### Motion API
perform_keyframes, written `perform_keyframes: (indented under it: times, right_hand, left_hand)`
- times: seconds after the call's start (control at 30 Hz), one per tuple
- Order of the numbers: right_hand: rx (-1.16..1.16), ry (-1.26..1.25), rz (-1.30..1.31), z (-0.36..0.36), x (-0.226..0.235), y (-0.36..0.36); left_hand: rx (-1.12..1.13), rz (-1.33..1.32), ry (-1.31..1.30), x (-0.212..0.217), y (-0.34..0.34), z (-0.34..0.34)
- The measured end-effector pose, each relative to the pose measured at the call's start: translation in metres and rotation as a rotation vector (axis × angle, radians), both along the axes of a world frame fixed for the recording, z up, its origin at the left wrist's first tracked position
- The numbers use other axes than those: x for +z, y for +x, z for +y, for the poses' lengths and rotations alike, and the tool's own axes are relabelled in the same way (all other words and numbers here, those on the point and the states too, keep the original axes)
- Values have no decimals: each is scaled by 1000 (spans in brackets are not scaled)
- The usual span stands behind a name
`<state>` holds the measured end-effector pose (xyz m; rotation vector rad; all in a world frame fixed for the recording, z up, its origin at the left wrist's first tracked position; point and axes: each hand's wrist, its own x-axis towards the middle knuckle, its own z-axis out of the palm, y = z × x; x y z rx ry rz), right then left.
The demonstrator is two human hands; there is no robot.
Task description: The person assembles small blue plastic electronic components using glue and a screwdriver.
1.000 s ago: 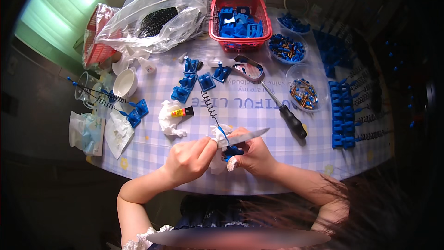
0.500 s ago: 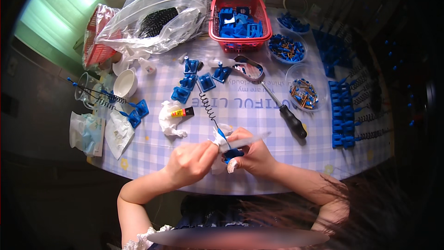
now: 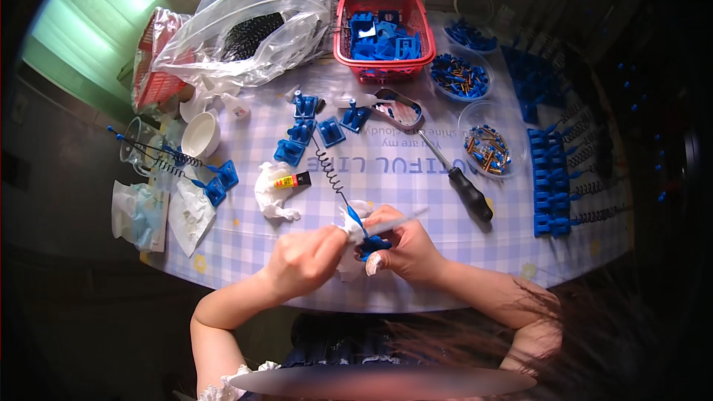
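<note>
Both hands meet at the near side of the checked surface (image 3: pixel 431 187), and it's close work. The left hand (image 3: pixel 306 258) has its grip closed on the near end of a thin blade (image 3: pixel 408 217), with white tissue (image 3: pixel 352 226) bunched at the fingertips. The blade slants up to the right, crossing in front of the right hand's fingers. Over to the right hand (image 3: pixel 414 254): its grip is pinched on a blue plastic part (image 3: pixel 375 246), held just below the blade. A blue stem (image 3: pixel 354 215) rises from there, leading to a dark coiled spring (image 3: pixel 327 168) that stretches away to a cluster of blue pieces (image 3: pixel 301 131). Left of the spring, a yellow-and-black tube (image 3: pixel 291 180) rests on crumpled paper (image 3: pixel 272 200). Out right, a black-handled screwdriver (image 3: pixel 469 194) lies at a slant, and beyond it stands a row of blue blocks (image 3: pixel 550 186). Up at the far side, a red basket (image 3: pixel 384 70) holds more blue pieces, beside a clear plastic bag (image 3: pixel 204 33).
</note>
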<state>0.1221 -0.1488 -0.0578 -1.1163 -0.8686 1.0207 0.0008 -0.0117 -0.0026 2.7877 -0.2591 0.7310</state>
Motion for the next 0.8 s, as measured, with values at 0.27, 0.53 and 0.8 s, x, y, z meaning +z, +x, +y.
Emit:
perform_keyframes:
  times: [0.27, 0.53, 0.8]
  right_hand:
    - [-27, 13, 311, 1, 2, -5]
    - [-13, 16, 208, 1, 1, -2]
    - [12, 71, -272, -1, 1, 3]
  left_hand:
    - [26, 62, 40, 1, -1, 2]
    - [26, 18, 54, 3, 2, 1]
    - [-24, 34, 68, 2, 0, -1]
